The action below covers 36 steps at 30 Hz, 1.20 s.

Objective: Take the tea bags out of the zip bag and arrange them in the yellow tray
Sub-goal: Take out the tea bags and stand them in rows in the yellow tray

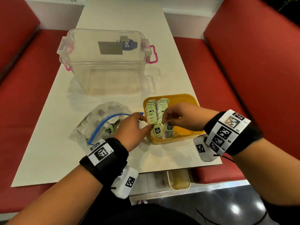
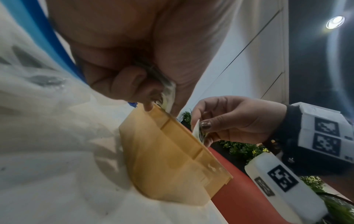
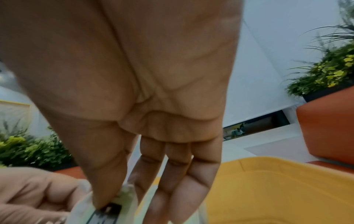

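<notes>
The yellow tray (image 1: 183,101) stands on the table's near right part, with two rows of green-tagged tea bags (image 1: 151,111) upright along its left side. My right hand (image 1: 165,121) pinches a tea bag (image 1: 169,128) by its tag at the near end of the right row; the right wrist view shows thumb and fingers on that tea bag (image 3: 111,207). My left hand (image 1: 146,125) grips a white tea bag (image 1: 142,125) and touches the near bag (image 1: 157,131) of the left row. The clear zip bag (image 1: 103,122), blue zip open, lies left of the tray with more tea bags inside.
A clear plastic box (image 1: 105,62) with pink handles stands farther back on the white table (image 1: 48,143). Red benches (image 1: 243,78) run along both sides. The tray sits close to the table's right edge and near its front edge.
</notes>
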{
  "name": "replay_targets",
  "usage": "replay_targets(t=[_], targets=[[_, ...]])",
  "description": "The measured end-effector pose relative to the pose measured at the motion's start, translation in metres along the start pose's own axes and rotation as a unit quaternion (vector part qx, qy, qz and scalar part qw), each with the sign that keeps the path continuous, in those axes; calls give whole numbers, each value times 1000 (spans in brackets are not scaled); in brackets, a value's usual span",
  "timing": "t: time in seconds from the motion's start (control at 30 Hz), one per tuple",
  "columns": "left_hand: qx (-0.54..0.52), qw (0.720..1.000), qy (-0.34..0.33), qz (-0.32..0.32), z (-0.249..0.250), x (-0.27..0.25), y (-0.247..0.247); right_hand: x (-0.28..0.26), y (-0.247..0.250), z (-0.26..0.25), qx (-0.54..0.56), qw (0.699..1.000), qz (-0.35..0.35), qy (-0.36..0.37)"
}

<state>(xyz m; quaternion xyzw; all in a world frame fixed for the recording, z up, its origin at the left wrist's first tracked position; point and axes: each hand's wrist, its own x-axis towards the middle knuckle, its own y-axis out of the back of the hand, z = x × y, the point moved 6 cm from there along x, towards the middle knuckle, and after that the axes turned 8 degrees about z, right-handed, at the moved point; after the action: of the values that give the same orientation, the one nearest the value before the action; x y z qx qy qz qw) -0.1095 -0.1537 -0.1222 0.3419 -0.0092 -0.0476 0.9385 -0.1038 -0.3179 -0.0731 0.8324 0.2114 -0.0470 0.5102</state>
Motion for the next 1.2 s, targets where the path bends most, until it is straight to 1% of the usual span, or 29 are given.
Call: replay_targets(t=[0.1, 0.23, 0.33, 0.43, 0.53, 0.67, 0.83, 0.97, 1.13, 1.2], targets=[[-3, 1000, 4, -1, -2, 0, -1, 8, -16, -7, -44, 998, -33, 8], [-12, 1000, 7, -3, -3, 0, -1, 18, -30, -15, -83, 995, -42, 17], [-34, 999, 13, 7, -1, 2, 3, 23, -31, -13, -91, 996, -20, 13], [-131, 990, 49, 22, -5, 3, 8, 27, -26, -11, -88, 996, 20, 13], [-172, 983, 59, 17, -5, 3, 11, 28, -19, -9, -61, 997, 50, 10], [-240, 967, 78, -20, -1, 1, 11, 25, 0, -14, 15, 995, 98, 28], [-296, 951, 83, -46, 11, 0, 9, 14, 14, -28, 80, 987, 119, 66], [-334, 936, 80, -73, 21, -2, 4, 5, 22, -31, 116, 980, 147, 70], [-371, 918, 65, -119, 34, -5, -2, -1, 27, -29, 119, 978, 149, 86], [-372, 918, 67, -122, 35, -4, -3, -3, 32, -27, 99, 980, 147, 88]])
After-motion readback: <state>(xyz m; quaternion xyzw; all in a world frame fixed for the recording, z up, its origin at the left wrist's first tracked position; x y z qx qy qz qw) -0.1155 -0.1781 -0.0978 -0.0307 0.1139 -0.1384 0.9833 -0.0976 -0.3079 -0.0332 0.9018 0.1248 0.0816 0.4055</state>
